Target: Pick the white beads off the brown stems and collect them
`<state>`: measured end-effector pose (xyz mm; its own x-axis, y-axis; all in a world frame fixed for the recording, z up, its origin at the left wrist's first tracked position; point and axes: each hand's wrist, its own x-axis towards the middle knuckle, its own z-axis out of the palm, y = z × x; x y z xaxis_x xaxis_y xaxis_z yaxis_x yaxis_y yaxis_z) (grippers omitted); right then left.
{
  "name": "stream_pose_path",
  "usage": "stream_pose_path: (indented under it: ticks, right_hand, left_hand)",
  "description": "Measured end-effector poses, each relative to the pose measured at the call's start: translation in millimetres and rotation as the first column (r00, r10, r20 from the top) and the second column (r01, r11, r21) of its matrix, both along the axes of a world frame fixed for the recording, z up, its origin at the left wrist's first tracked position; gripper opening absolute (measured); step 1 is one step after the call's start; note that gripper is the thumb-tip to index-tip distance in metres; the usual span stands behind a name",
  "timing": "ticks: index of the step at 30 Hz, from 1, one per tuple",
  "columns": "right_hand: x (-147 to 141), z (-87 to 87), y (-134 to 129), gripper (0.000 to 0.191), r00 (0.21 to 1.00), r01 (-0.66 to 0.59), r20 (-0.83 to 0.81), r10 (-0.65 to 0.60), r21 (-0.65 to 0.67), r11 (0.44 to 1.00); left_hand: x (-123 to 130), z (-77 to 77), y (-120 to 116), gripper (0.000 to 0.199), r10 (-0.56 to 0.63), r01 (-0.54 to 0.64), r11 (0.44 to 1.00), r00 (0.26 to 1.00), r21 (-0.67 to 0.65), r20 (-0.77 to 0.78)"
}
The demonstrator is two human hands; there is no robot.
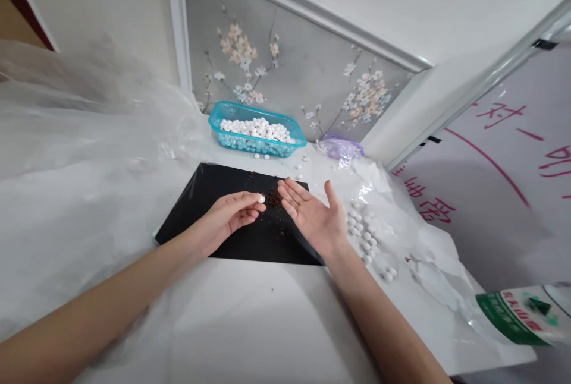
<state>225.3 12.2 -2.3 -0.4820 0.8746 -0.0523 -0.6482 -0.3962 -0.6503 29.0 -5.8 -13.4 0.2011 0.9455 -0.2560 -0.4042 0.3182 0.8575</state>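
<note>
Between the thumb and fingers of my left hand [234,211] is a small white ball [261,198], held above a black mat [241,241]. My right hand [314,214] is open, palm up, with its fingers stretched toward the left hand; nothing shows on the palm. A pile of small reddish-brown bits [275,197] lies on the mat, partly behind the right fingertips. More white balls [366,238] are scattered on the white table to the right of my right hand.
Behind the mat stands a blue plastic basket [223,145] filled with white balls. A purple plastic bag [339,147] lies beside it. Clear plastic sheeting [102,194] covers the left side. A large labelled bottle [521,315] is at the lower right, near a whiteboard [504,194].
</note>
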Motion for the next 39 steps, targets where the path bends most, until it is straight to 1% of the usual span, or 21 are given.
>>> stream_pose_path:
  ticks: [5,8,12,14,21,27,30,35,37,39]
  right_hand:
    - [-4.0,-1.5,-2.3,0.068,0.999,-0.042,0.003,0.042,0.029,0.999]
    - [-4.3,-1.2,-2.5,0.068,0.999,-0.053,0.012,0.052,0.021,0.998]
    - [-3.7,-1.8,-2.2,0.067,0.998,-0.059,0.014,0.059,0.011,0.998]
    - [-3.5,-2.4,-2.0,0.067,0.998,-0.057,0.008,0.057,0.012,0.998]
    - [-4.1,-1.4,-2.0,0.063,0.999,-0.009,0.047,0.01,-0.008,1.0]
    - [-3.2,-2.0,-1.6,0.062,1.0,-0.019,0.021,0.019,0.01,1.0]
    - [-3.0,-2.4,-1.5,0.063,1.0,-0.012,0.004,0.012,0.007,1.0]
    - [-3.3,-2.5,-1.7,0.063,1.0,0.008,0.015,-0.008,-0.01,1.0]
    - [-3.3,-2.7,-1.6,0.063,1.0,0.013,0.015,-0.012,-0.018,1.0]
    - [-3.3,-2.9,-1.4,0.064,1.0,0.015,0.01,-0.015,-0.025,1.0]
  left_hand:
    - [-5.7,5.5,0.1,0.012,0.068,-0.069,0.997,0.997,0.033,0.033]
    - [-6.0,6.3,0.5,0.007,0.111,-0.112,0.993,0.993,0.04,0.035]
    - [-5.0,4.4,2.0,0.021,0.085,-0.085,0.996,0.996,0.033,0.011]
    - [-4.8,3.3,2.0,0.019,0.072,-0.072,0.997,0.997,0.035,-0.008]
    - [-4.5,3.3,-0.1,0.018,0.094,-0.093,0.995,0.993,0.021,-0.077]
    - [-4.5,4.5,2.4,0.018,0.135,-0.135,0.991,0.987,0.003,-0.081]
    - [-5.4,3.6,3.1,0.018,0.135,-0.134,0.991,0.988,0.026,-0.07]
    - [-5.2,2.9,1.3,0.018,0.091,-0.086,0.994,0.993,0.07,-0.073]
    - [-4.4,3.2,0.4,0.02,0.077,-0.068,0.994,0.992,0.084,-0.102]
    - [-3.8,3.3,0.0,0.023,0.08,-0.061,0.992,0.98,0.112,-0.183]
